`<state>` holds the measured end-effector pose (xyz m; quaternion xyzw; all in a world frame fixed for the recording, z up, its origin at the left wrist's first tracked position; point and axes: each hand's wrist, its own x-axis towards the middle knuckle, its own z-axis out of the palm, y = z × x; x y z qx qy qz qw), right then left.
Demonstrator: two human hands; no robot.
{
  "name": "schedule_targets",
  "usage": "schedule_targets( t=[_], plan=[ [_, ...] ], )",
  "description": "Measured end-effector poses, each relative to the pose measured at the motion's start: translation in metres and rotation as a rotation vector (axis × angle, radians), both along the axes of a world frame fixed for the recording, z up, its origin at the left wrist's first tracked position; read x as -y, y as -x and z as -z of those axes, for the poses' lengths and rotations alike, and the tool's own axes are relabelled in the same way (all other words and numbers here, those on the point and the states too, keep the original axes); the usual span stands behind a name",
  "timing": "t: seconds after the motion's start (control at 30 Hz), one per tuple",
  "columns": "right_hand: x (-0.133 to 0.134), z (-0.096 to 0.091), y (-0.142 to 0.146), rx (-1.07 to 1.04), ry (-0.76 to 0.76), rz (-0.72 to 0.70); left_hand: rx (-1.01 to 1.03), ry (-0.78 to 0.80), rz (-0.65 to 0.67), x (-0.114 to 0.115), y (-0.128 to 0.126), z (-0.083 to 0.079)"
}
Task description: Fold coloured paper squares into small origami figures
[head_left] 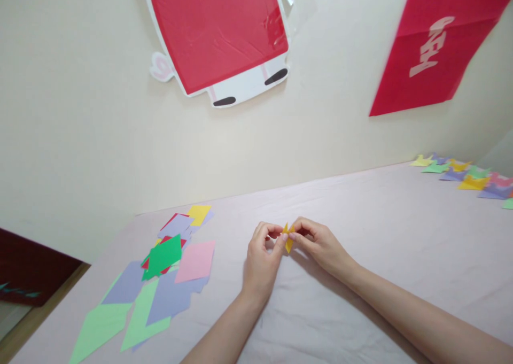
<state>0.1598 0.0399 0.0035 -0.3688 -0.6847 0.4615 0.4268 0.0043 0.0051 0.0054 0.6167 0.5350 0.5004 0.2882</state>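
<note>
A small folded piece of yellow origami paper [288, 243] is held up between both hands, its pointed ends showing above and below the fingertips. My left hand [262, 252] pinches its left side between thumb and fingers. From the right, my right hand [316, 241] grips the other side in the same way. Parts of the paper are hidden behind the fingertips, so its full folded shape cannot be made out. Both hands are over the middle of the pale cloth surface [320, 321].
Loose paper sheets in green [164, 257], pink [196, 261] and purple [170, 297] overlap at the left. Several folded paper figures [474, 183] stand at the far right. Behind rises a wall [320, 129] with a red poster [433, 48] and a red-and-white cutout [224, 32].
</note>
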Motion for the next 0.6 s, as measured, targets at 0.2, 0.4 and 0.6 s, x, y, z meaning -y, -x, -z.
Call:
schedule_targets(
  t=[0.2,0.4,0.6],
  plan=[
    [0.0012,-0.0014,0.0018,0.026,-0.042,-0.039,0.058,0.006,0.024,-0.0017,0.0016,0.0003],
    [-0.0001,-0.0004,-0.0002,0.014,-0.046,-0.035,0.112,0.047,0.035,-0.0026,0.0000,0.0028],
    [-0.0025,0.0016,-0.0021,0.015,-0.032,-0.027,0.219,0.088,0.052,-0.0052,0.0011,0.0072]
  ],
)
